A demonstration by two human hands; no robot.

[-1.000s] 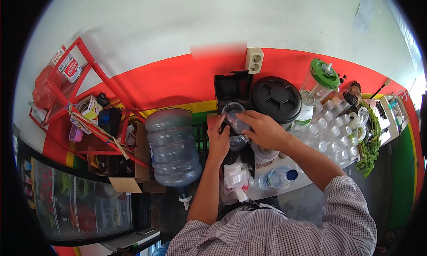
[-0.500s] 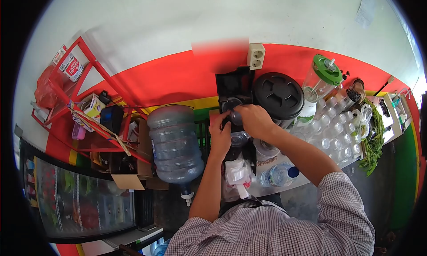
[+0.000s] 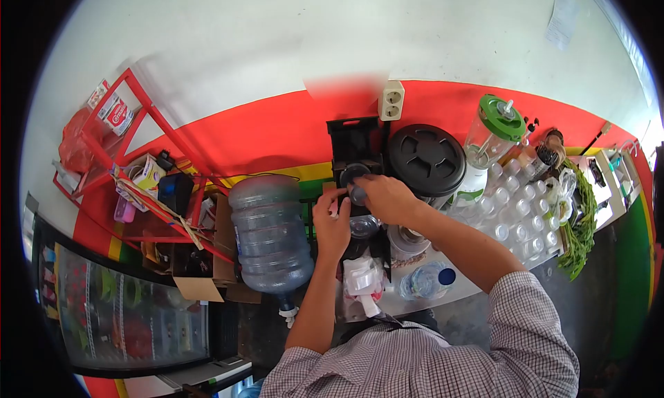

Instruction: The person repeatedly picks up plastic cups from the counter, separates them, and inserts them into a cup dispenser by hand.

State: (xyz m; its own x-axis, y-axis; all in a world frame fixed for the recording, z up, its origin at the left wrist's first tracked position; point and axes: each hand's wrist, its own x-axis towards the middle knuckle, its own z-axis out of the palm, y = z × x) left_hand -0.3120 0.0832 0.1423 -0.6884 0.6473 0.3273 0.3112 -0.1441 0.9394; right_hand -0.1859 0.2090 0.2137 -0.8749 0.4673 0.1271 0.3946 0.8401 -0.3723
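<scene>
Both forearms reach forward past a bottle, with a jug left of the left one. The left hand has bent fingers; I cannot tell whether they grip. The right hand, palm down, curls its fingers at a clear cup by an open black box; its grip is unclear. A black lid stands close right; beyond is a socket.

A wall with bright stripes

The wall is white on top, then red, with a thin yellow line and green below. A socket and a paper are on it. A red shelf and a glass-door fridge stand at the left. The counter is pale. The floor is gray. Bright light shows at the right.
</scene>
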